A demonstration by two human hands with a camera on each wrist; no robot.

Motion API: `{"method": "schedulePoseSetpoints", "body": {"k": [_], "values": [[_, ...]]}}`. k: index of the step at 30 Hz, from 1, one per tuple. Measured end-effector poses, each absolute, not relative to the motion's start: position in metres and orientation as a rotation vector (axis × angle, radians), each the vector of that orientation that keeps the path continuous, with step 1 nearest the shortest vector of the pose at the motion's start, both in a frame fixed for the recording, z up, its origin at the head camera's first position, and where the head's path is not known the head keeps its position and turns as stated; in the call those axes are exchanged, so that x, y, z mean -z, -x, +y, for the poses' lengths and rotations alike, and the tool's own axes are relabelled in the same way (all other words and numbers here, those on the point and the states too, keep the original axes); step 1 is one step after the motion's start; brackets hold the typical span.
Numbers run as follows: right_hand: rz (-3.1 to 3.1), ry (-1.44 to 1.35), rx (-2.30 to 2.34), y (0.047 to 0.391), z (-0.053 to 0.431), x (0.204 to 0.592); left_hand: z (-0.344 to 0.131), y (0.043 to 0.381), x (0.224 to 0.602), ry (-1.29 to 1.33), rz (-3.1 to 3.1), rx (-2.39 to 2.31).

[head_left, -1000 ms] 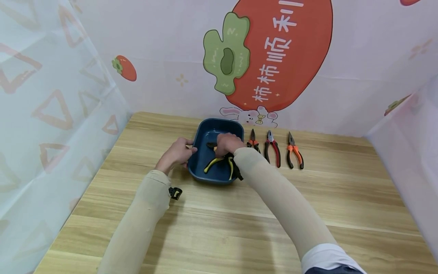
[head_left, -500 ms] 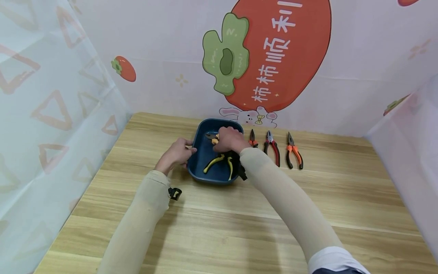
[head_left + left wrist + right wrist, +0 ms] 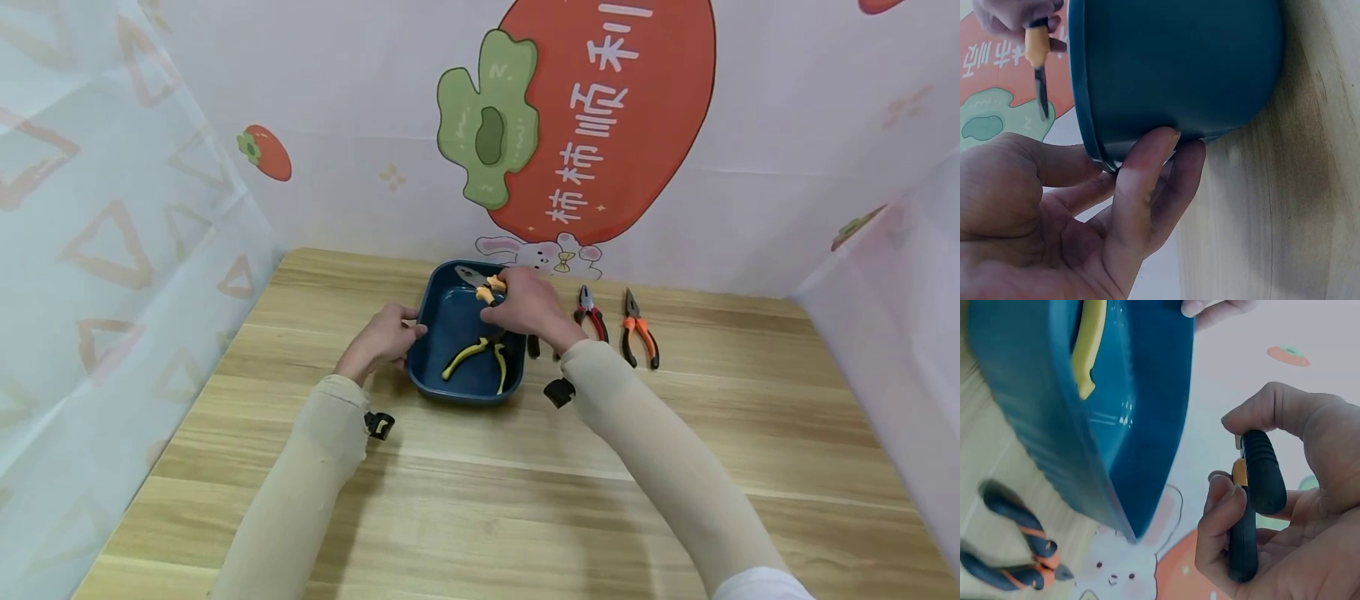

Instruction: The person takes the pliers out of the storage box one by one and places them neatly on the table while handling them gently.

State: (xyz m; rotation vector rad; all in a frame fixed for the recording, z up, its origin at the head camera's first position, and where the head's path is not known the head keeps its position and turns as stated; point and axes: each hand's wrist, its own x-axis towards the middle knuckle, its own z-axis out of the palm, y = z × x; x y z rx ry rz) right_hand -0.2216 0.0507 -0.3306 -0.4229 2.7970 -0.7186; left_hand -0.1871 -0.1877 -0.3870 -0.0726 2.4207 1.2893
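At the left side of the dark blue plastic bin (image 3: 461,397), my left hand (image 3: 381,340) grips the rim, with fingers against the outer wall in the left wrist view. My right hand (image 3: 528,307) holds pliers (image 3: 480,285) with orange-and-black handles over the bin's far right part. Their grey jaws point to the far left, and in the right wrist view the black handle ends (image 3: 1265,475) sit between thumb and curled fingers. Inside the bin lie yellow-handled pliers (image 3: 467,356), their head hidden in shadow near the right wall.
Right of the bin, red-and-black pliers (image 3: 596,323) and orange-and-black needle-nose pliers (image 3: 632,305) lie on the wooden table (image 3: 480,500). Another orange-and-black pair (image 3: 1044,556) is mostly covered by my right hand in the head view. A printed cloth wall (image 3: 337,192) stands behind.
My right hand has lifted the orange-and-black pliers from inside the bin and moved them to the right and away from me. My left hand keeps its hold on the bin.
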Motion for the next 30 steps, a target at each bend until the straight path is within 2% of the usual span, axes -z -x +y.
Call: {"method": "schedulePoseSetpoints", "body": {"k": [13,20,30], "values": [[2.93,0.362,0.904,0.203,0.109,0.339,-0.189,0.188,0.389,0.075,2.408,-1.299],[3.001,0.238,0.859,0.195,0.136,0.347,-0.188,0.188,0.387,0.08,2.41,-1.282],[2.983,0.221,0.805,0.191,0.163,0.36,-0.186,0.187,0.386,0.091,2.408,-1.267]]}}
